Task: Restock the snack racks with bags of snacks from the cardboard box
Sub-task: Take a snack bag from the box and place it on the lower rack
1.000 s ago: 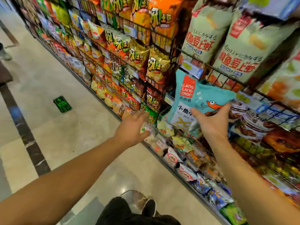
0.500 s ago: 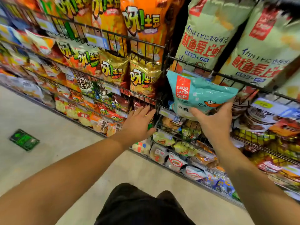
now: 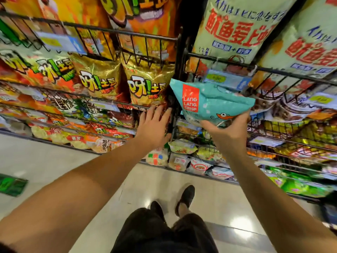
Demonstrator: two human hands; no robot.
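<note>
A teal snack bag (image 3: 213,103) with a red "LANG LANG CRISP" label and a cartoon shrimp is held up in front of the black wire snack rack (image 3: 179,57). My right hand (image 3: 228,132) grips it from below, thumb and fingers curled round its lower edge. My left hand (image 3: 155,125) reaches out with straight fingers, its fingertips touching the wire edge under the gold snack bags (image 3: 145,84). The cardboard box is out of sight.
Orange and gold bags fill the racks at left, large pale green bags (image 3: 235,30) hang at upper right, small packets (image 3: 182,147) line the low shelves. A green item (image 3: 11,185) lies on the tiled floor at left. My shoes (image 3: 184,198) stand close to the rack.
I have stepped closer to the rack. My right hand has raised the teal bag toward the wire shelf, and my left hand has reached forward to the rack's edge.
</note>
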